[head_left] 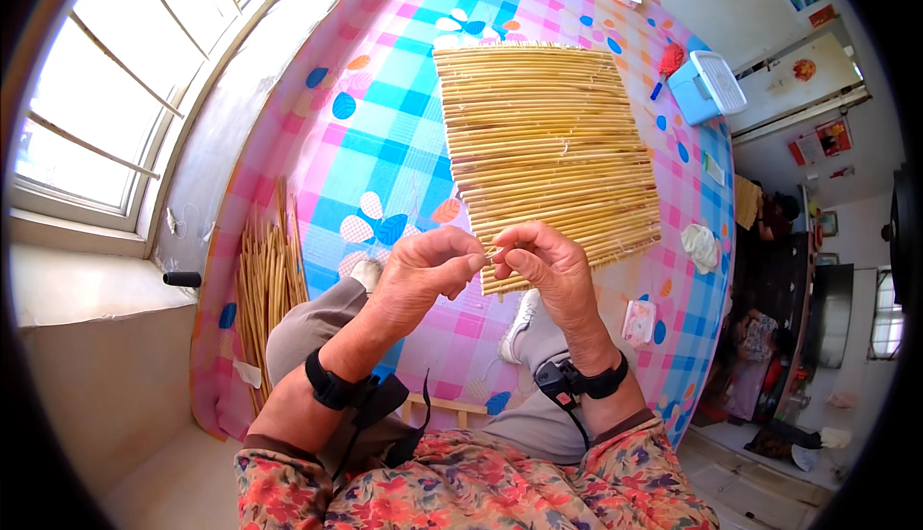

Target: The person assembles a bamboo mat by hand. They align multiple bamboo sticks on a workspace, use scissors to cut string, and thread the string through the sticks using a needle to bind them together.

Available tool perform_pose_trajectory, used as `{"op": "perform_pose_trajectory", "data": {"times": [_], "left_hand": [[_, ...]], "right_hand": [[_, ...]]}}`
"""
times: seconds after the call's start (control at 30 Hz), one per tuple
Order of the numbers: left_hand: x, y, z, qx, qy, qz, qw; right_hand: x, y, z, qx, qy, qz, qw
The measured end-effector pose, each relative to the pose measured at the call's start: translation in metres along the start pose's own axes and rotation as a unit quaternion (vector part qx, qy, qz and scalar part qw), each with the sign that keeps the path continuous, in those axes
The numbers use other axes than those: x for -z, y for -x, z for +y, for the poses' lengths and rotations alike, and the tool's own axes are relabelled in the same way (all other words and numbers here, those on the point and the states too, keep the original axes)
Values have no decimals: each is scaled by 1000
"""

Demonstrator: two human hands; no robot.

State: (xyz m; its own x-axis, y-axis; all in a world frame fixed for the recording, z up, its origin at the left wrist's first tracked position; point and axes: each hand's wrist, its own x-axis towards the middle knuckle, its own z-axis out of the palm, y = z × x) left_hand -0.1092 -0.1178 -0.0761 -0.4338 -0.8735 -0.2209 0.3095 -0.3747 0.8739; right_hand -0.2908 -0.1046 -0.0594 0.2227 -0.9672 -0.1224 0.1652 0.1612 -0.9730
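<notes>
A mat of yellow reed stalks [548,136], laid side by side and bound with thin thread, lies on the plaid cloth ahead of me. Over its near left corner, my left hand [428,266] pinches thumb and forefinger together. Just beside it, my right hand [548,271] is closed in a similar pinch, the fingertips almost meeting. Between them shows a short bit of pale thread [491,252]; its ends are hidden by the fingers. Both wrists wear black straps with small devices.
Loose reed stalks [269,290] are heaped at the left by the wall. To the right are a crumpled white cloth [700,248], a pink-and-white packet [638,322] and a blue box with white lid [707,88]. A red bundle [671,59] sits beside that box. A barred window [106,98] is at left.
</notes>
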Motion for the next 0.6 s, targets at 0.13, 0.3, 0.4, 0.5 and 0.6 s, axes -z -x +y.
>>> {"op": "perform_pose_trajectory", "data": {"times": [0.13,0.3,0.4,0.5,0.6], "left_hand": [[1,0,-1,-19,-45,2,999],[1,1,1,-24,-71,8,997],[2,2,1,-27,-81,16,996],[2,1,2,-20,-84,13,996],[3,2,3,-6,-94,10,996]], "right_hand": [[-1,-1,8,-8,46,2,999],[-4,-3,8,7,46,13,999],[-8,-3,7,1,59,27,998],[-7,-4,8,8,67,38,997],[-8,-4,9,27,64,32,997]]}}
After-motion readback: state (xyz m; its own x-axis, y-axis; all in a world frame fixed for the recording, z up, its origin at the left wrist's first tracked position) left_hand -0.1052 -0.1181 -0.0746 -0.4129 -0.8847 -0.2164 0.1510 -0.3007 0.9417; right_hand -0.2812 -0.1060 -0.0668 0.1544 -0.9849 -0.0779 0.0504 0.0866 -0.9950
